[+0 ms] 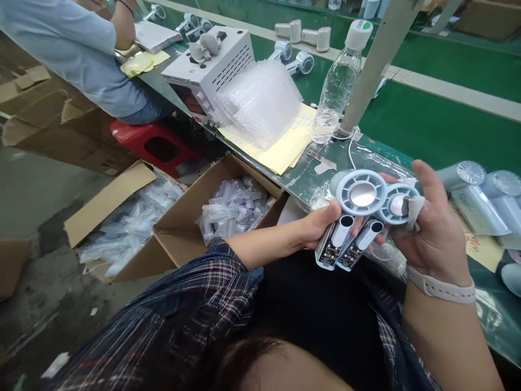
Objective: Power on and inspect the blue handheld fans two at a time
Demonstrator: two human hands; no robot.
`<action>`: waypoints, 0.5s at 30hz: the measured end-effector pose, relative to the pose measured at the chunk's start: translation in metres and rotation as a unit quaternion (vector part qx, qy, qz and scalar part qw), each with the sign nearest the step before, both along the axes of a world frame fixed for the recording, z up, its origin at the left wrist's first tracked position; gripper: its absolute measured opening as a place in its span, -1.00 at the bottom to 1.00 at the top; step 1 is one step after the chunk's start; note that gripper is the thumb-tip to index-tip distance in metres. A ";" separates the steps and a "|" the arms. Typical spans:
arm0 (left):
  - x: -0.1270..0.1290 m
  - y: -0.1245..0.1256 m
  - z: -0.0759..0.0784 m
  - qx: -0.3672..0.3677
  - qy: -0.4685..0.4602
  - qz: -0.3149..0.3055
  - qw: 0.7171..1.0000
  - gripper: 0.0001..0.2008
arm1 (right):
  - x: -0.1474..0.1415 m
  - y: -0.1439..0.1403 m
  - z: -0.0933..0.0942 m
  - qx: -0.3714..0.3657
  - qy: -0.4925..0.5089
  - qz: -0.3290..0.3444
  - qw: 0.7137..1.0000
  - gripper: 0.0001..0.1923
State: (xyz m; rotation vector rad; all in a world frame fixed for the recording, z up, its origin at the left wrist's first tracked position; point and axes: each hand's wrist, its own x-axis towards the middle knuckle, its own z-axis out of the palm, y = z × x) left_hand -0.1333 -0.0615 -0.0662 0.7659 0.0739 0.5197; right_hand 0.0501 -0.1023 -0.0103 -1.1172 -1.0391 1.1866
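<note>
Two light-blue handheld fans are held side by side above my lap, a left fan and a right fan. Their round ribbed heads have silver centres, and the opened handles show dark circuit boards. My left hand is closed around the left fan, thumb just below its head. My right hand grips the right fan's head from the side, its index finger raised. A pale grey cover, perhaps cloth, sits at a fingertip of that hand. Some fingers are hidden behind the fans.
A water bottle stands beside a metal post. Bubble-wrap bags lean against a white power supply. Cartons of bagged parts stand at left, near a seated co-worker. Blue cylindrical parts lie at right.
</note>
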 end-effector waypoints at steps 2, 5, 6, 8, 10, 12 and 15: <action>0.003 -0.003 -0.004 0.002 0.016 -0.012 1.000 -0.12 | 0.004 0.000 -0.006 -0.066 0.057 0.037 0.996 -0.15; 0.005 -0.007 -0.009 -0.019 0.052 0.001 0.998 -0.11 | 0.005 -0.002 -0.007 -0.088 0.066 0.058 0.992 -0.27; 0.005 -0.008 -0.010 -0.028 0.062 0.009 0.998 -0.11 | 0.004 -0.003 -0.005 -0.088 0.063 0.059 0.992 -0.31; 0.006 -0.009 -0.011 -0.045 0.067 0.015 0.997 -0.11 | -0.001 -0.003 -0.003 -0.084 0.058 0.054 0.993 -0.36; 0.005 -0.008 -0.011 -0.059 0.058 0.010 0.996 -0.12 | -0.008 -0.003 -0.003 -0.072 0.045 0.029 0.996 -0.41; 0.005 -0.007 -0.011 -0.067 0.053 0.001 0.996 -0.13 | -0.015 -0.004 -0.006 -0.060 0.018 -0.010 0.998 -0.48; 0.004 -0.008 -0.012 -0.068 0.060 0.017 0.996 -0.13 | -0.022 -0.004 -0.012 -0.037 -0.024 -0.072 0.996 -0.57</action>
